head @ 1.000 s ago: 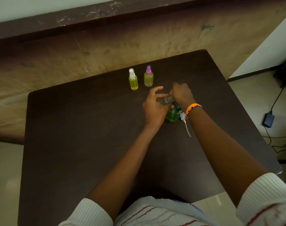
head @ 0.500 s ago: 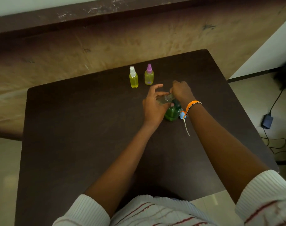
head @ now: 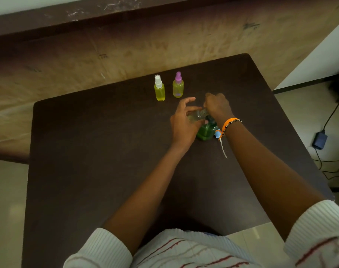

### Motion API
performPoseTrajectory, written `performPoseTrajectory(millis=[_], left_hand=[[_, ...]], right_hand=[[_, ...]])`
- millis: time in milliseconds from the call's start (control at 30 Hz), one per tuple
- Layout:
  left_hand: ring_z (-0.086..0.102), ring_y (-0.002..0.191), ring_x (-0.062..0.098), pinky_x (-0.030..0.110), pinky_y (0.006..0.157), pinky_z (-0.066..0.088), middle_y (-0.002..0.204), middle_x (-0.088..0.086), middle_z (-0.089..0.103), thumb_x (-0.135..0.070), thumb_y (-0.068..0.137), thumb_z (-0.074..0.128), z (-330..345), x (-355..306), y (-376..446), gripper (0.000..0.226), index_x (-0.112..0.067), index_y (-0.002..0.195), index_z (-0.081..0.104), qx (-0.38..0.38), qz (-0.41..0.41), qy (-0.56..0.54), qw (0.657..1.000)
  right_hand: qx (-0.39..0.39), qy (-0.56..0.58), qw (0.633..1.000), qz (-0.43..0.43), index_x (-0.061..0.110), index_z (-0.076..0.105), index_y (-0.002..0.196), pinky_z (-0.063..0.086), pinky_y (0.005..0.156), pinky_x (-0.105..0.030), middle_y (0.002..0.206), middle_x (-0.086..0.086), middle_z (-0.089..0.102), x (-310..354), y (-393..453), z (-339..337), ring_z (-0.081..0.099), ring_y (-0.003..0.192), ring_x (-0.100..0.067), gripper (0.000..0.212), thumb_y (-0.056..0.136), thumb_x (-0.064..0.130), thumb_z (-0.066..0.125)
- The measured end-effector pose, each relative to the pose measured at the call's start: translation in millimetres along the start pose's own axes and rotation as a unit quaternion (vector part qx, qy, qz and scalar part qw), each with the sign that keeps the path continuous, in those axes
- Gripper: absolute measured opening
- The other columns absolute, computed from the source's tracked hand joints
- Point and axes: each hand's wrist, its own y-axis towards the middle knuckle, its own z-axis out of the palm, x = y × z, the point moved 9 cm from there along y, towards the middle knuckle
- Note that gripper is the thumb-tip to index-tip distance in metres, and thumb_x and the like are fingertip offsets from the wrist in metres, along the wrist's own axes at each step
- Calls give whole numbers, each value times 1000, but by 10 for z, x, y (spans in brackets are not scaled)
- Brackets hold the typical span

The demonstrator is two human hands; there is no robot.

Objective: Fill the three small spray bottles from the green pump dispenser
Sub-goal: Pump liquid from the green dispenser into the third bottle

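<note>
surface: dark brown table (head: pixel 99 151), matte, rounded corners | far edge, centre: 2 small spray btls stood upright, side by side, apart – white-cap btl (head: pixel 159 88) on left, purple-cap btl (head: pixel 178 85) on right, both w/ yellow liquid | nearer, to the right: green pump dispenser (head: pixel 205 130) stood on top, partly hidden by hands

This looks like a plain room in a home or a small office; which one is hard to tell. A dark brown table (head: pixel 106 171) stands with its far edge near a worn wooden wall panel (head: pixel 126 45). The floor (head: pixel 300 113) past the table's right edge is pale tile. A black charger (head: pixel 319 140) with a cable lies there.
</note>
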Motion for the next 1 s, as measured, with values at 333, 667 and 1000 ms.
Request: performPoseTrajectory(millis=[333, 667, 1000], left_hand=[[64, 91, 8, 23, 82, 52, 92, -5, 67, 1, 58, 83, 12, 17, 9, 70, -14, 119, 53, 6, -1, 12, 1000], [63, 88, 6, 14, 79, 49, 90, -6, 66, 1, 58, 83, 24, 33, -14, 69, -13, 118, 53, 3, -6, 9, 1000], [63, 85, 1, 13, 76, 50, 90, -3, 67, 4, 58, 81, -15, -64, 1, 68, -11, 118, 54, 3, 4, 9, 1000]], right_hand=[[-38, -39, 998, -13, 8, 59, 119, 40, 90, -36, 128, -15, 58, 17, 12, -49, 54, 116, -36, 44, 91, 37, 42], [-58, -56, 996, -26, 11, 63, 114, 42, 93, -37, 126, -15, 60, 17, 5, -75, 54, 116, -37, 40, 90, 38, 44], [11, -12, 1000, 0, 8, 64, 114, 45, 97, -39, 123, -14, 63, 59, -60, 8, 57, 111, -35, 67, 69, 52, 41]])
